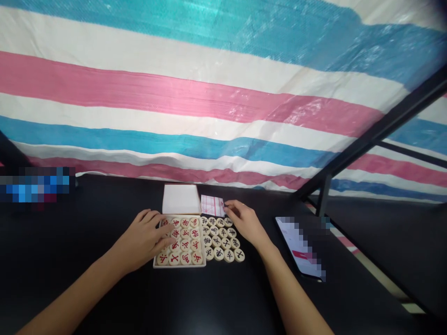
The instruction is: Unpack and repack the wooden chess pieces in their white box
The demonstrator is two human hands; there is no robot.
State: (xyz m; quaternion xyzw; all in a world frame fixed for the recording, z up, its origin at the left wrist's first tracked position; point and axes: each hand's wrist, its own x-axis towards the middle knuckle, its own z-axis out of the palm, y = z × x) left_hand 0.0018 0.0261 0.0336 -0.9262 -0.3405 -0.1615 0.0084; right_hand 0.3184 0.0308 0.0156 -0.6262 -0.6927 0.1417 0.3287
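Observation:
A shallow white box holds rows of round xiangqi pieces with red characters. My left hand lies over the box's left side, fingers spread on the red pieces and hiding some of them. Beside the box, on its right, rows of xiangqi pieces with black characters sit on the black table. Behind these is a folded paper board with pink lines. The bent fingers and thumb of my right hand meet at the paper's right edge and appear to pinch it.
An empty white box lid lies behind the piece box. To the right, a phone rests on the black table. Striped plastic sheeting hangs behind, with a black metal frame bar slanting at the right.

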